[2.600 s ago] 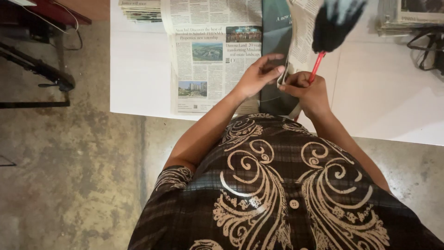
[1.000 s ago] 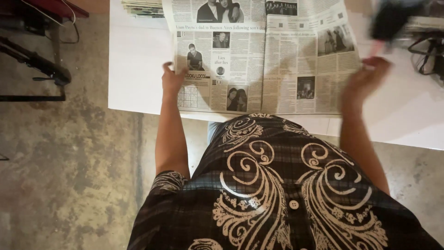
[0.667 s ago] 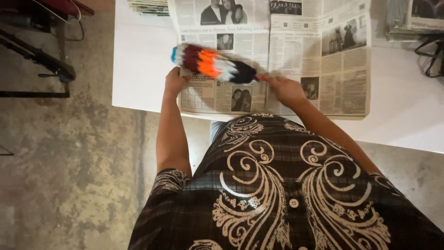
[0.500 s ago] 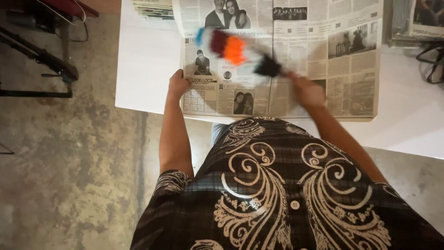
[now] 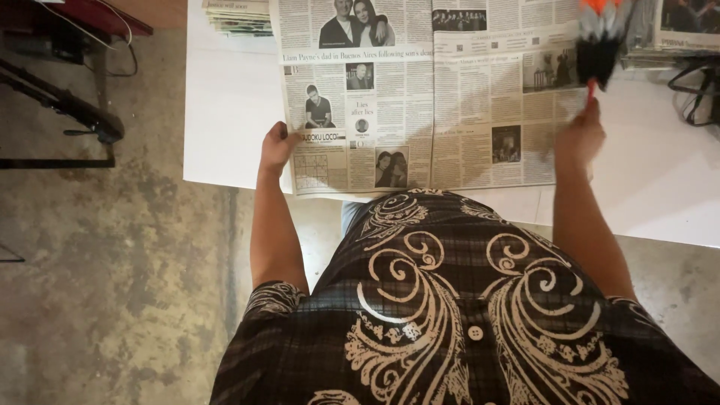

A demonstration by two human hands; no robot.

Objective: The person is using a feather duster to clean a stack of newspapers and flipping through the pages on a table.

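- Head view: your left hand [image 5: 279, 144] pinches the left edge of the open newspaper [image 5: 420, 97], fingers curled over it; the paper lies flat on the white bench [image 5: 660, 187].
- Your right hand [image 5: 579, 139] is closed round the red handle of a feather duster [image 5: 600, 41], raised above the paper's right page, near its right edge.
- A stack of papers [image 5: 240, 16] sits at the bench's far edge.

Just one view here: head-mounted cam looking steeply down from close above, over the wearer's patterned shirt [image 5: 465, 315] near, white worktop [image 5: 225, 112] far, concrete floor [image 5: 97, 262] left.
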